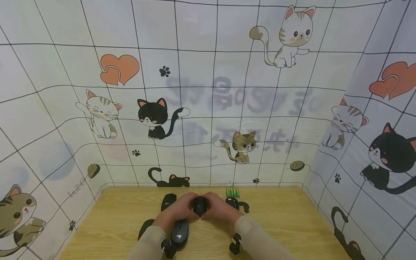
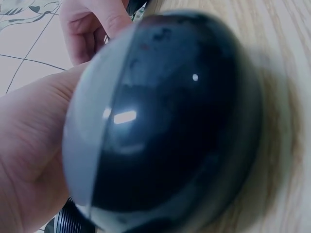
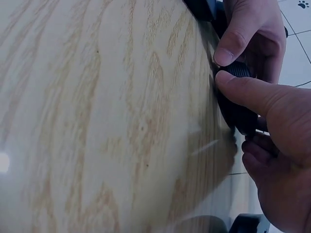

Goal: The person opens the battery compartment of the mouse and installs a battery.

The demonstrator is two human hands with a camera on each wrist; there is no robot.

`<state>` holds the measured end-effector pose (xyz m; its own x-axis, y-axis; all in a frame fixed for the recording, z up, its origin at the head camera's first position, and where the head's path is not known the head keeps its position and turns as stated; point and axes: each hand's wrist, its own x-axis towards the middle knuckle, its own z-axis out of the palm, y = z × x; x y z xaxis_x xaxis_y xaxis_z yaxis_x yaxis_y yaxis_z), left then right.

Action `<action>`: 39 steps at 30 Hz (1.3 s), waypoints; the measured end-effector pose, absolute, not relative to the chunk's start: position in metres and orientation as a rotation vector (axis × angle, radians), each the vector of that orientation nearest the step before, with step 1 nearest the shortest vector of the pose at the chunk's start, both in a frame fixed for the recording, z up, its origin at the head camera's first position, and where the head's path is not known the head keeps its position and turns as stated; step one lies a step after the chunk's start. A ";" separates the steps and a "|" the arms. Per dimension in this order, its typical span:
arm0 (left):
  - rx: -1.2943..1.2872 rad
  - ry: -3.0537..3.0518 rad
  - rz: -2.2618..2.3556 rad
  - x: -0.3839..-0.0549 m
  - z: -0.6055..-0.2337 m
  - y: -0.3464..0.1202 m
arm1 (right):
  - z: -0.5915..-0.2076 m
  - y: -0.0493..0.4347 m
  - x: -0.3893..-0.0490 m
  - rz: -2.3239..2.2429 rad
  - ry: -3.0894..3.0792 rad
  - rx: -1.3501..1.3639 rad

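Both hands meet at the far middle of the table around a black mouse (image 1: 200, 206). My left hand (image 1: 183, 206) grips its left side and my right hand (image 1: 218, 207) its right side. In the right wrist view both thumbs press near a ribbed part of the black mouse (image 3: 238, 109); its underside is hidden. Below my left forearm lies a grey-and-black mouse (image 1: 180, 233), which fills much of the left wrist view. Another black mouse (image 1: 168, 200) lies left of the left hand, and a dark one (image 1: 146, 228) is partly covered by the left sleeve.
Several green batteries (image 1: 232, 192) stand in a row at the back, beyond the right hand. A small dark device (image 1: 232, 202) and a curved black piece (image 1: 245, 207) lie right of it. A cat-patterned sheet (image 1: 201, 108) rises behind the wooden table (image 1: 276, 216).
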<state>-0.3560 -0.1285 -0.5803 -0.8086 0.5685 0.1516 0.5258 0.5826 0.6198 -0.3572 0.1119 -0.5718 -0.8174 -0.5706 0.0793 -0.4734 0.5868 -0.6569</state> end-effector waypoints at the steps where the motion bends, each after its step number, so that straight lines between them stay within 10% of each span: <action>1: 0.939 2.735 1.048 -0.355 -0.579 -0.129 | -0.571 0.112 -0.357 -1.045 2.670 -0.875; 39: 1.006 2.700 1.387 -0.303 -0.554 -0.111 | -0.537 0.156 -0.304 -1.461 2.465 -0.995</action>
<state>-0.3032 -0.1109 -0.5535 -0.8007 0.5062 0.3204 0.5553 0.4262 0.7141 -0.3036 0.1563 -0.5374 -0.7796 -0.5837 0.2270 -0.4792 0.3228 -0.8162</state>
